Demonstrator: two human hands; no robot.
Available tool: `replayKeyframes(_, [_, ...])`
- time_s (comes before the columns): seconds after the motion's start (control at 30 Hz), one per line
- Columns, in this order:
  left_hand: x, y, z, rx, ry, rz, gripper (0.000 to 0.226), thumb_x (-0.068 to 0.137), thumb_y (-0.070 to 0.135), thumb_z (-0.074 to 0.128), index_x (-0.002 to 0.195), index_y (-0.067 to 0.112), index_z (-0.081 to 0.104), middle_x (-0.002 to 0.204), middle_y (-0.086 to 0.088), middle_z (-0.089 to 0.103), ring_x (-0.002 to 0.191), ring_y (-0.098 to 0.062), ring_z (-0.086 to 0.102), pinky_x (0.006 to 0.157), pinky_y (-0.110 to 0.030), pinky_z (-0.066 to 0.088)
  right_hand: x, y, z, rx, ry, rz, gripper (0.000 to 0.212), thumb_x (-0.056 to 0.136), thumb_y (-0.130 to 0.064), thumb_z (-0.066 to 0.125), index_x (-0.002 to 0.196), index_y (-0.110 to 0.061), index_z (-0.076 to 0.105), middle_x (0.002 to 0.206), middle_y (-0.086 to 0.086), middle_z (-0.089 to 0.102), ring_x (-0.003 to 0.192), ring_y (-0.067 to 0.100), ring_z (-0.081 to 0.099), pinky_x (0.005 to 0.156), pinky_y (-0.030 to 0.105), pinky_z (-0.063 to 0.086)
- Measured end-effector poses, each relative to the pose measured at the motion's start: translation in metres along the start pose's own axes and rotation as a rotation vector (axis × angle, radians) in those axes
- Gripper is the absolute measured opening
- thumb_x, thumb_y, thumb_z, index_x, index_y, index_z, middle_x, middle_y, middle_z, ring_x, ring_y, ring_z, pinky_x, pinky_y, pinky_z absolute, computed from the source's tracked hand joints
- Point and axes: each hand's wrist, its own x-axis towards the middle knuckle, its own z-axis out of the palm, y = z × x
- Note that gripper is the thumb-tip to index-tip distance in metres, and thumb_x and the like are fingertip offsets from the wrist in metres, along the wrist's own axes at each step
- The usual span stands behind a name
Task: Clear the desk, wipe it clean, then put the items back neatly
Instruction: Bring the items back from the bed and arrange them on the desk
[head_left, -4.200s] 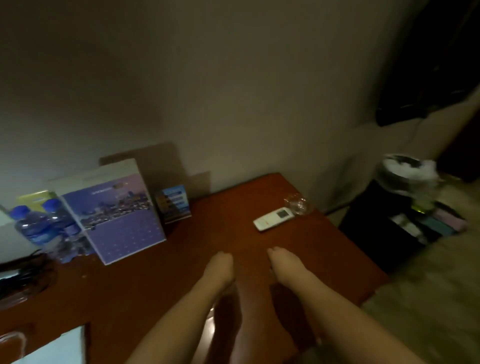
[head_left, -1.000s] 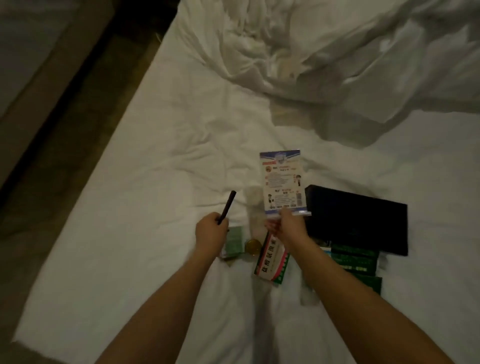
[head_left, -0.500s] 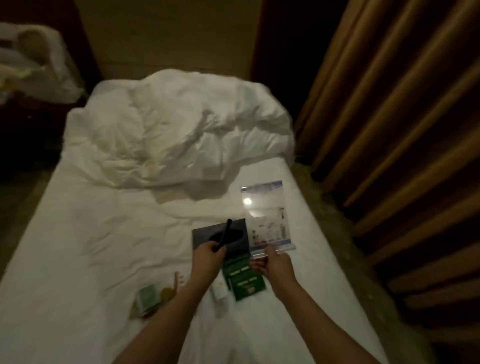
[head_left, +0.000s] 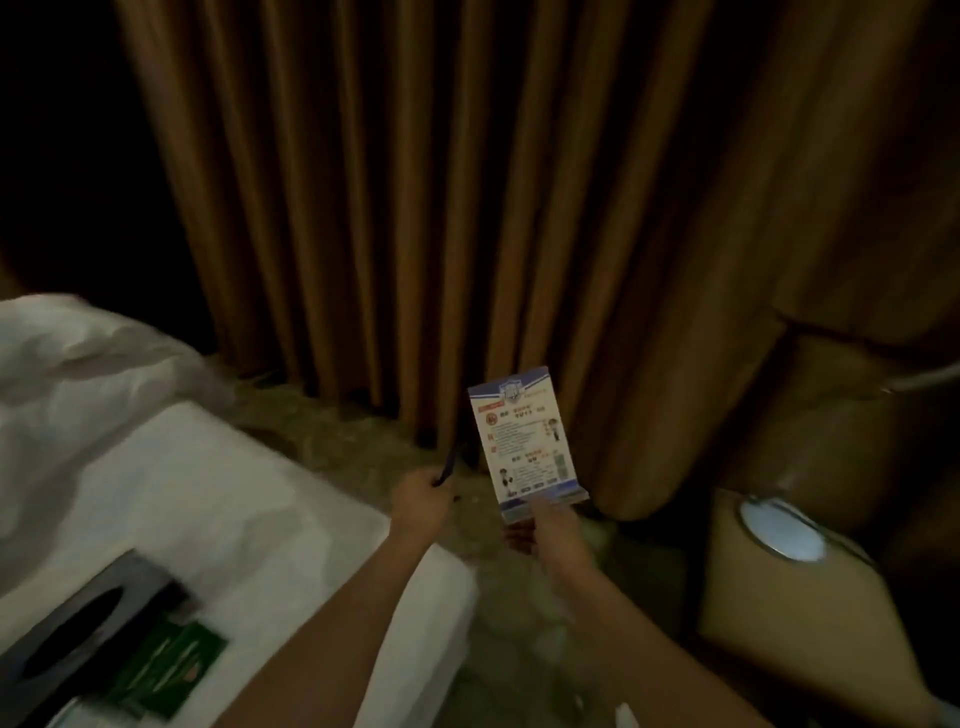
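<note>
1. At the far left lay the bed (head_left: 218, 499), its white sheet rumpled, a heap of white bedding (head_left: 78, 353) piled toward its far end.
2. On the sheet near the lower left corner sat a dark tissue box (head_left: 88, 618) with an oval slot in its top; a green packet (head_left: 166, 662) lay just beside it, on its right, and whether the two touched could not be told.
3. The left hand (head_left: 418, 501) was curled round a thin dark pen (head_left: 448, 467), gripping its lower end — the free end slanted up and to the right, held over the carpet (head_left: 337, 431) past the bed's edge.
4. The right hand (head_left: 545, 532) pinched the clear base of a printed sign card (head_left: 524, 436), white with blue bands at top and bottom. The card stood nearly upright in the air, tilted a little to the left, in front of the brown curtain (head_left: 415, 208); its print was too blurred to read.
5. Right of the card a brown padded armchair (head_left: 810, 426) stood against the curtain.
6. At the lower right was a tan box-like stand (head_left: 779, 613) — a pale oval disc (head_left: 782, 530) sat in its top.
</note>
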Motion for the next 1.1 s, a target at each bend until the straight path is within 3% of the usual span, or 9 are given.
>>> replayKeyframes(0.1, [-0.023,0.056,0.095,0.1,-0.181,0.155,0.021,0.094,0.018,0.056,0.075,0.01,0.061,0.065,-0.001,0.056,0.061,-0.012,0.051,0.05,-0.018,0.033,-0.006,-0.002,-0.107,0.125,0.171,0.0,0.022,0.099,-0.018,0.047,0.12,-0.011,0.051,0.1,0.01,0.064,0.085,0.025,0.063,0.07,0.033,0.053])
replayKeyframes(0.2, [-0.061,0.108,0.191,0.151,-0.397,0.295,0.021,0.094,0.022,0.054,0.078,0.012,0.062,0.07,0.002,0.057,0.067,-0.011,0.052,0.053,-0.019,0.033,-0.027,0.002,-0.205,0.205,0.366,-0.077,0.022,0.101,-0.021,0.042,0.121,-0.013,0.048,0.1,0.005,0.062,0.082,0.018,0.061,0.059,0.025,0.047])
replayKeyframes(0.3, [-0.113,0.147,0.28,0.166,-0.619,0.385,0.019,0.094,0.018,0.056,0.076,0.014,0.061,0.072,0.001,0.059,0.073,-0.016,0.055,0.054,-0.02,0.035,-0.057,0.014,-0.294,0.359,0.554,-0.084,0.015,0.102,-0.019,0.04,0.114,-0.013,0.047,0.086,0.001,0.059,0.071,0.014,0.059,0.053,0.021,0.045])
replayKeyframes(0.4, [-0.167,0.173,0.354,0.144,-0.804,0.429,0.013,0.093,0.014,0.057,0.09,0.006,0.067,0.082,-0.005,0.064,0.08,-0.018,0.06,0.06,-0.022,0.041,-0.083,0.027,-0.37,0.499,0.731,-0.113,0.017,0.101,-0.014,0.041,0.116,-0.01,0.048,0.088,0.004,0.061,0.068,0.015,0.06,0.049,0.02,0.047])
replayKeyframes(0.57, [-0.245,0.203,0.46,0.203,-0.994,0.553,0.015,0.092,0.016,0.057,0.082,0.01,0.066,0.077,-0.003,0.063,0.073,-0.015,0.054,0.059,-0.027,0.036,-0.111,0.056,-0.483,0.708,0.936,-0.159,0.017,0.1,-0.016,0.041,0.11,-0.011,0.054,0.094,0.013,0.065,0.068,0.02,0.061,0.057,0.028,0.049])
replayKeyframes(0.73, [-0.302,0.239,0.571,0.252,-1.165,0.645,0.021,0.088,0.017,0.062,0.067,0.014,0.064,0.065,-0.004,0.06,0.072,-0.023,0.059,0.06,-0.028,0.035,-0.116,0.075,-0.59,0.791,1.136,-0.126,0.01,0.1,-0.017,0.043,0.095,-0.015,0.052,0.09,0.014,0.065,0.063,0.019,0.061,0.054,0.027,0.05])
replayKeyframes(0.83, [-0.335,0.272,0.64,0.271,-1.245,0.685,0.02,0.089,0.014,0.06,0.07,0.01,0.063,0.067,-0.005,0.061,0.071,-0.022,0.058,0.063,-0.027,0.038,-0.122,0.08,-0.654,0.863,1.215,-0.117,0.013,0.101,-0.014,0.042,0.091,-0.012,0.05,0.087,0.015,0.064,0.062,0.021,0.061,0.051,0.026,0.052])
replayKeyframes(1.0, [-0.397,0.294,0.742,0.455,-1.391,0.859,0.017,0.093,0.02,0.058,0.081,0.008,0.064,0.078,-0.007,0.061,0.073,-0.019,0.052,0.063,-0.025,0.033,-0.14,0.113,-0.735,0.916,1.389,-0.071,0.017,0.102,-0.014,0.039,0.111,-0.003,0.049,0.087,0.016,0.063,0.062,0.022,0.061,0.042,0.024,0.048])
replayKeyframes(1.1, [-0.442,0.281,0.785,0.581,-1.466,0.972,0.02,0.094,0.021,0.057,0.077,0.011,0.061,0.067,-0.001,0.055,0.063,-0.017,0.048,0.051,-0.027,0.031,-0.159,0.145,-0.761,1.008,1.483,0.029,0.022,0.1,-0.017,0.042,0.112,-0.002,0.052,0.087,0.016,0.066,0.059,0.02,0.062,0.045,0.023,0.047])
